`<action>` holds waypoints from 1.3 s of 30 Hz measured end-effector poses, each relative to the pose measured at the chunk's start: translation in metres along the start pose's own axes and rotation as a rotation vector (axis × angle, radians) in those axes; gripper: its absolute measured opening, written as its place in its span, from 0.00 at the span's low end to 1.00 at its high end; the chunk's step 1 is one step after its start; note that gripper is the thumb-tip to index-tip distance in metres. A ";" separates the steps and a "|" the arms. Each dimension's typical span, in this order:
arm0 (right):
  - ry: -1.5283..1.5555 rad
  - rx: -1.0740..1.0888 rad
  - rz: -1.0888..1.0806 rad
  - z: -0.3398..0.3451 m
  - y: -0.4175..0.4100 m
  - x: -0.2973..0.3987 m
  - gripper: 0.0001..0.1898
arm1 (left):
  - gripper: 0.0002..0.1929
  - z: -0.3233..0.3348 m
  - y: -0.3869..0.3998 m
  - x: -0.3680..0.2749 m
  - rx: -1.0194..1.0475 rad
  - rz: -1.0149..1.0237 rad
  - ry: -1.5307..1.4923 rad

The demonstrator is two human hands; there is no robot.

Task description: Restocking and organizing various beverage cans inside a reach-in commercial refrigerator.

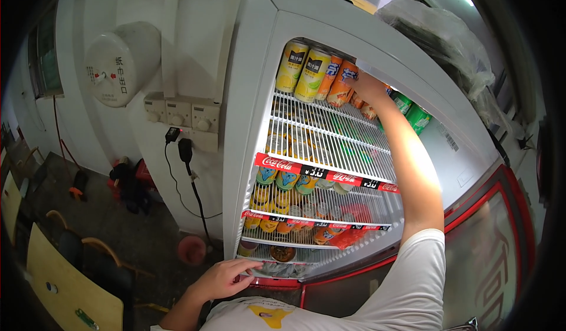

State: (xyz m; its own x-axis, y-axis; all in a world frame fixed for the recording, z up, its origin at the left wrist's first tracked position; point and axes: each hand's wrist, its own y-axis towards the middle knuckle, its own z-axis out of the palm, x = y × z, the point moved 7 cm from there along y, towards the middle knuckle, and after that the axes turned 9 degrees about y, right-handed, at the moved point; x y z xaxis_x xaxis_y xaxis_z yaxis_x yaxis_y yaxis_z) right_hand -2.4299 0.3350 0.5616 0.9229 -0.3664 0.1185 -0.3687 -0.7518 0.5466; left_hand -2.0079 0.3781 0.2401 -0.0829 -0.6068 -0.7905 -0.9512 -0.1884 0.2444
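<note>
My right hand (370,86) reaches to the top shelf of an upright drinks fridge (247,109). It touches the right side of an orange Fanta can (341,85); its far fingers are hidden, so a firm grip cannot be made out. Left of that can stand another orange can (325,81) and two yellow Minute Maid cans (292,67). Green cans (418,117) stand to the right, partly behind my forearm. My left hand (227,278) holds nothing, fingers extended and thumb apart, before the fridge's lower front edge.
The red-framed glass door (486,242) is swung open on the right. Lower wire shelves (327,136) hold several cans, a red plastic bag (351,238) and a bowl of food (283,253). Power plugs (185,149) hang left. Clear plastic wrap (442,39) lies on top.
</note>
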 end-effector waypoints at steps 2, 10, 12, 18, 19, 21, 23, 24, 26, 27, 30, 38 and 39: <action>-0.062 0.012 0.039 -0.012 -0.022 0.012 0.37 | 0.18 0.005 0.003 0.002 0.031 0.000 -0.002; 0.543 -0.097 -0.236 -0.086 -0.220 0.084 0.16 | 0.18 0.030 0.011 0.017 0.127 -0.013 0.026; 1.103 0.026 -0.330 -0.076 -0.292 0.066 0.19 | 0.19 0.048 0.024 0.018 0.185 0.020 0.024; 0.940 0.062 0.717 0.144 -0.471 -0.022 0.10 | 0.20 0.088 0.043 0.013 0.344 0.018 0.104; 0.771 -0.024 0.602 0.150 -0.493 -0.035 0.13 | 0.20 0.097 0.049 0.012 0.380 0.016 0.035; 0.727 -0.177 0.677 0.157 -0.501 -0.047 0.18 | 0.19 0.111 0.053 0.021 0.428 -0.013 -0.015; 0.638 -0.257 0.563 0.150 -0.478 -0.044 0.23 | 0.20 0.130 0.061 0.038 0.500 -0.088 -0.171; 0.634 -0.258 0.530 0.154 -0.470 -0.049 0.26 | 0.20 0.141 0.069 0.040 0.515 -0.086 -0.161; 0.503 -0.235 0.495 0.163 -0.462 -0.050 0.24 | 0.24 0.161 0.090 0.046 0.459 -0.112 -0.142; 0.578 -0.167 0.560 0.178 -0.462 -0.057 0.23 | 0.24 0.174 0.100 0.048 0.467 -0.098 -0.124; 0.588 -0.286 0.485 0.198 -0.464 -0.053 0.20 | 0.32 0.195 0.130 0.053 0.398 -0.046 -0.194; 0.664 -0.304 0.477 0.204 -0.481 -0.033 0.17 | 0.42 0.211 0.151 0.047 0.235 0.040 0.016; 0.694 -0.387 0.403 0.189 -0.480 -0.027 0.17 | 0.44 0.211 0.147 0.042 0.164 0.144 0.118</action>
State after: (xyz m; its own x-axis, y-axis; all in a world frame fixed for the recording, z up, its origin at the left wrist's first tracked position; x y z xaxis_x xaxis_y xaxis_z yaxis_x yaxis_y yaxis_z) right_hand -2.2989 0.6021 0.1390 0.6373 -0.0538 0.7687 -0.7321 -0.3536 0.5822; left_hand -2.2136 0.4879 0.1245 -0.1947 -0.7062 -0.6808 -0.9684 0.0282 0.2477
